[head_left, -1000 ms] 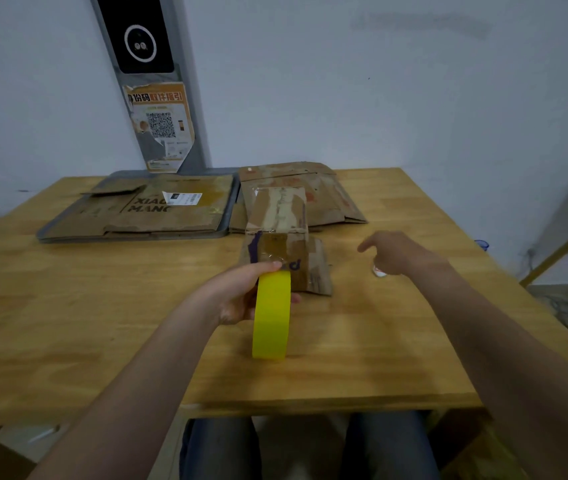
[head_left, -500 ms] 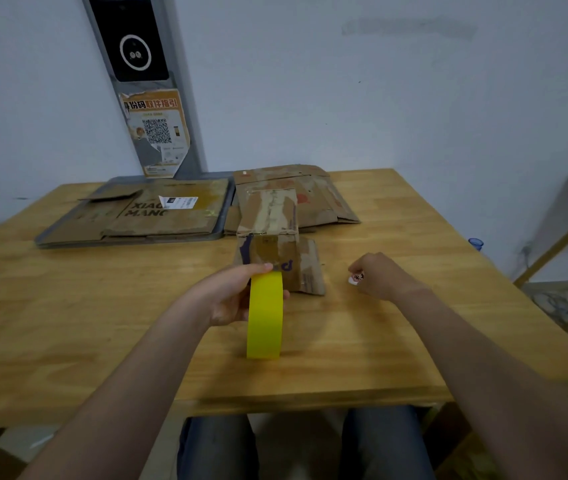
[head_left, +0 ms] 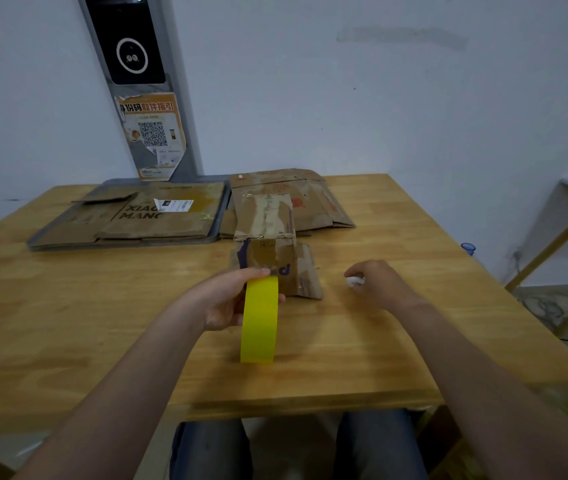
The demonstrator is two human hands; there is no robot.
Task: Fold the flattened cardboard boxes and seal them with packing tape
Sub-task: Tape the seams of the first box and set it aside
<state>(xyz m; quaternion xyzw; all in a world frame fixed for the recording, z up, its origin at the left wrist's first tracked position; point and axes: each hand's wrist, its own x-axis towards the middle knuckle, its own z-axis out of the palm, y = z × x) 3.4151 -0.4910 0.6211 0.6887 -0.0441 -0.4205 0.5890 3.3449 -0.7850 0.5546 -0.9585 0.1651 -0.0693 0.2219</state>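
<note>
The yellow tape roll [head_left: 260, 320] is held on edge over the counter [head_left: 68, 306], clasped by the left grip [head_left: 227, 299]. The small cardboard box [head_left: 268, 251] lies just beyond it, lengthwise away. A small white object [head_left: 355, 280] is pinched in the right grip [head_left: 379, 285].

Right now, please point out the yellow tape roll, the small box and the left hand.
yellow tape roll [head_left: 260, 320]: head view, outer yellow band.
small box [head_left: 266, 253]: head view, front face.
left hand [head_left: 223, 299]: head view, its middle.

The single head-worn view looks forward and down, close over the wooden table [head_left: 68, 323], toward the white wall [head_left: 379, 116].
</note>
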